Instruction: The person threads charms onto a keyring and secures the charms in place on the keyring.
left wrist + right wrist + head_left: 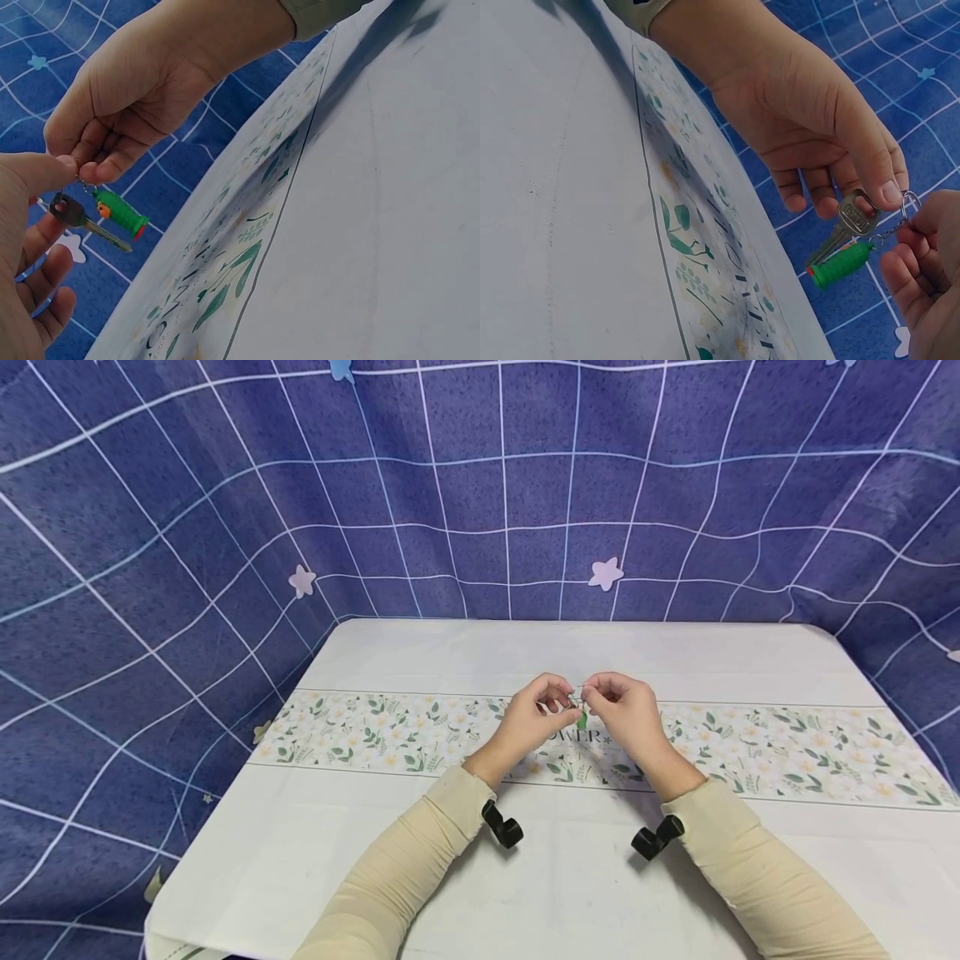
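Observation:
A metal key [853,219] with a dark head hangs beside a small green bottle-shaped charm [840,265] that carries red and orange bits. My left hand [534,717] pinches the key near its head, thumb tip right at the thin wire key ring [913,196]. On the other side, my right hand [628,712] pinches the ring between thumb and forefinger, where the charm's short chain [889,231] joins. Both hands are raised over the table's middle, fingertips almost meeting. The charm dangles below them; part of the ring is hidden by fingertips.
Under the hands lies a white tablecloth [570,877] with a floral printed band [397,731] and lettering. A dark blue curtain [465,493] with a white grid and stars hangs behind the table and along its left. Black mounts [504,828] sit at both wrists.

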Motion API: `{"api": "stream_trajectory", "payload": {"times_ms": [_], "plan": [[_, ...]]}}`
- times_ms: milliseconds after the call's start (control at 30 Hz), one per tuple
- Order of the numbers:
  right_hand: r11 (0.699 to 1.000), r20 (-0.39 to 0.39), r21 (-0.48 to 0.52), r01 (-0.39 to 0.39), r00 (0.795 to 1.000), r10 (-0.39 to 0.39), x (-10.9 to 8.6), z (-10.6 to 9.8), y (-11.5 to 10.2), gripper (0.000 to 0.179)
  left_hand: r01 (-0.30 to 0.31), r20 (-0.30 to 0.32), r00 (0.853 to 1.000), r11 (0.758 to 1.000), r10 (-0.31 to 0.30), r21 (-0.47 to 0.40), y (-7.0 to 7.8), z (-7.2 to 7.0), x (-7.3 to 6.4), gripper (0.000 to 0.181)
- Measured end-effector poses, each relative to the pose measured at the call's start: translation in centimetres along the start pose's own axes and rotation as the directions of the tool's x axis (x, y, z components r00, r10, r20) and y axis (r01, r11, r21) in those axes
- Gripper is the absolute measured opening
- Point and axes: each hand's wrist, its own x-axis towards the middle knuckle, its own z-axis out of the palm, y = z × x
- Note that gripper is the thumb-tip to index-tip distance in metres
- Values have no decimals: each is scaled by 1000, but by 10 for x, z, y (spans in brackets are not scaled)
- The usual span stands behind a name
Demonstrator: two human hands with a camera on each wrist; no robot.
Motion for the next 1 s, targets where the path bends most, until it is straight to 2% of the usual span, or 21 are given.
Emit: {"api": "stream_trajectory", "payload": {"times_ms": [167, 667, 1000], "plan": [[1000, -1, 12, 7, 1000, -7, -1, 1, 0, 9, -5, -12, 1000, 1000, 5, -10, 0, 0, 0, 21], [999, -18, 24, 23, 1000, -22, 0, 1, 1, 9, 50, -19, 999, 999, -51, -18, 2, 0, 0, 16], [999, -20, 16, 42, 999, -42, 0, 1, 0, 8, 104, -20, 994, 988, -107, -116, 3, 0, 1, 17]]}}
